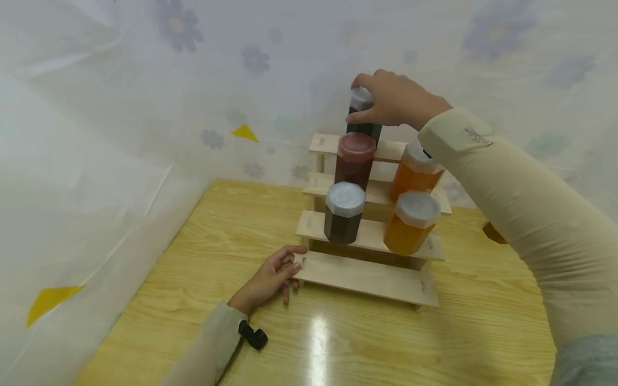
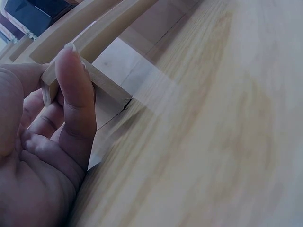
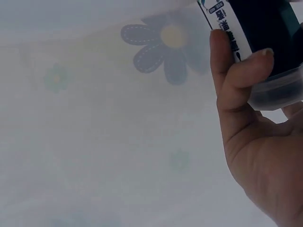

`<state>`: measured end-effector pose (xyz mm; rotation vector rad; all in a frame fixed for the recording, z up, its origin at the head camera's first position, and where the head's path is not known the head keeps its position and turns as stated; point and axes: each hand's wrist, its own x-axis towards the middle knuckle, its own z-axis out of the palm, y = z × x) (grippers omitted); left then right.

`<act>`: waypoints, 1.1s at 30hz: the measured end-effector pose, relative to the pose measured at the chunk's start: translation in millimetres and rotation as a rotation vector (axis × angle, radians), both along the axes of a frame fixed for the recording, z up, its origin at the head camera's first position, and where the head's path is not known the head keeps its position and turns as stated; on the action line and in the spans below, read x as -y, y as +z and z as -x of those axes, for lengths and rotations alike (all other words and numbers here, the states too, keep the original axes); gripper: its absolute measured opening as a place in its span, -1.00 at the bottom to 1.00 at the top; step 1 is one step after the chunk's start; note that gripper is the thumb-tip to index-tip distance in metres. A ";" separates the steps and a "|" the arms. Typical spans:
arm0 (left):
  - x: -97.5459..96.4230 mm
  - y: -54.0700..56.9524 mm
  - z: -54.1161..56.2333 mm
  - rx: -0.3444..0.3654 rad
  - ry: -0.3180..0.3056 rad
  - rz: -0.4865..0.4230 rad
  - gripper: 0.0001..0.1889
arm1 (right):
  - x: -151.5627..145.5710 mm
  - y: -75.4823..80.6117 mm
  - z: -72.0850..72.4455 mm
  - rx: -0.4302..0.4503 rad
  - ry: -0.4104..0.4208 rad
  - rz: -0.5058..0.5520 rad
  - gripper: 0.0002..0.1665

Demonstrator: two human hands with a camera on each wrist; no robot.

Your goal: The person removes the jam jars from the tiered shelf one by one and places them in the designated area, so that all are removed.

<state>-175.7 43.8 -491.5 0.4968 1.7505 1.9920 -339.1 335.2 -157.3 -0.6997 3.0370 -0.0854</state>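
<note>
My right hand (image 1: 398, 99) grips a dark jar (image 1: 368, 130) with a clear lid at the left of the wooden stand's top tier. In the right wrist view the fingers wrap the jar's lid end, beside a white printed label (image 3: 226, 26). My left hand (image 1: 267, 279) holds the left end of the bottom shelf (image 1: 362, 274) of the stepped stand, its thumb on top and fingers below. The left wrist view shows this grip at the shelf's corner (image 2: 106, 87). Directly in front of the held jar stands a dark red jar (image 1: 354, 161).
On the lower tiers are a short dark jar (image 1: 344, 217), an orange jar (image 1: 409, 228) and another orange jar (image 1: 412, 174), partly behind the right sleeve. A small brown object (image 1: 493, 233) lies on the wood-grain table (image 1: 217, 230) at right. Flowered sheeting (image 1: 289, 69) hangs behind.
</note>
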 end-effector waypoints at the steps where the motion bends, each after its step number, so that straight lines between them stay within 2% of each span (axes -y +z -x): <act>1: -0.1 0.4 0.0 0.000 0.001 0.000 -0.55 | -0.6 -0.7 0.8 -0.016 0.005 0.000 0.05; 10: -0.9 1.0 -2.1 -0.005 0.004 0.003 -0.56 | -4.9 -1.4 0.7 -0.092 0.024 0.028 -0.02; 16: -1.8 1.3 -1.5 -0.013 0.005 0.007 -0.56 | -18.6 7.8 -1.7 -0.168 0.011 0.094 -0.08; 24: -4.1 0.9 -1.2 -0.013 -0.004 -0.001 -0.55 | -40.8 24.9 -4.1 -0.206 -0.040 0.080 -0.09; 33: -6.5 0.5 0.2 -0.004 -0.007 0.005 -0.57 | -67.4 28.0 -12.1 -0.209 -0.089 0.096 -0.11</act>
